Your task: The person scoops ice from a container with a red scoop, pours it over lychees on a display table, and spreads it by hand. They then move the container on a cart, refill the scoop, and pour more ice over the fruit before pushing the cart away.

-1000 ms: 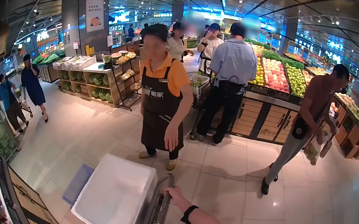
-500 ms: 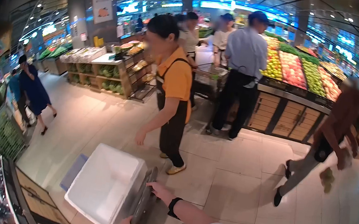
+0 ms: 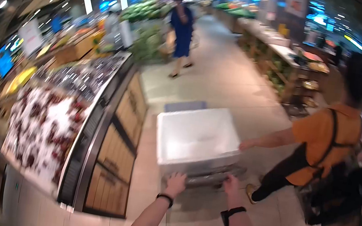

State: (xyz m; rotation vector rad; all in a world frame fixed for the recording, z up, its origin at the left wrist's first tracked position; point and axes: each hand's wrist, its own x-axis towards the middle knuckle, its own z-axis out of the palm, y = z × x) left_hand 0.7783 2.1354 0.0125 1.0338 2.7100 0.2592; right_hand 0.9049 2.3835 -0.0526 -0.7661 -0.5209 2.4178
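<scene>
In the head view a white foam box (image 3: 199,134) rides on a cart in front of me, its open top showing a bare white inside. My left hand (image 3: 176,185) lies over the left end of the dark cart handle (image 3: 206,178), just below the box's near wall. Around the right end of that handle my right hand (image 3: 231,185) is closed. Both wrists wear black bands. A co-worker in an orange shirt (image 3: 323,134) stands on the right, one hand (image 3: 247,144) at the box's right corner.
To the left, a wood-fronted display counter (image 3: 113,168) holds dark red fruit on ice (image 3: 48,126). A blue flat piece (image 3: 185,106) shows behind the box. A person in dark blue (image 3: 181,31) stands farther up the aisle. Wooden produce shelves (image 3: 268,63) line its right side.
My view has swung left, bringing the fruit counter into sight and the cart to the middle. The co-worker has turned away and now reaches to the box. Both my hands stay at the handle.
</scene>
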